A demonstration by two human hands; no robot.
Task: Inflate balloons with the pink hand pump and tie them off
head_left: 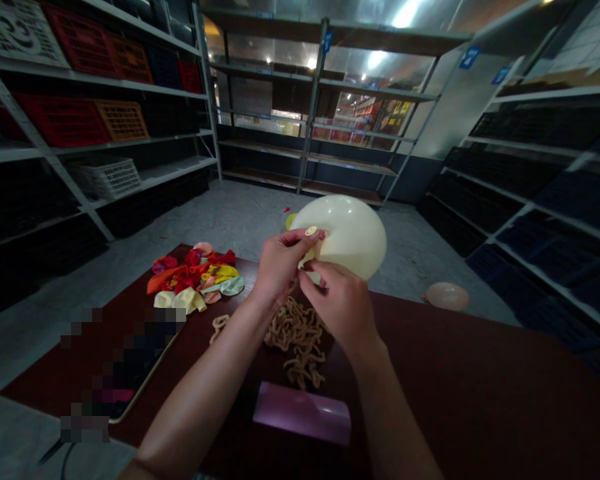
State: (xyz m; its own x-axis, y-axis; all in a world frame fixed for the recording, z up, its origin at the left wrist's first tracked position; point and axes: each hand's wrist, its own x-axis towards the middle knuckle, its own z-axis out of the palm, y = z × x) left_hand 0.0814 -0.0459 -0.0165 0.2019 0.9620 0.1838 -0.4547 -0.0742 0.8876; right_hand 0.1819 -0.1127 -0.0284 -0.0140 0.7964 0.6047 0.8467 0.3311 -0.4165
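Pale yellow balloon (353, 233), inflated, held above the counter (480, 387).
- Left hand (280, 263): fingers pinched shut on the balloon's neck.
- Right hand (337, 300): closed on the same neck, just below the balloon.
- Below the balloon: tan cord loops (300, 340) and a pink box (303, 412), closed.
- Left of the balloon: limp balloons (195, 280), and further off shelf crates, red (63, 120), orange (123, 119) and white (111, 177), contents not discernible.

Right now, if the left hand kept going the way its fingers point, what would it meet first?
The pale inflated balloon. The left hand pinches its neck, with the fingers pointing right and slightly up towards its body. Nothing shows between them.
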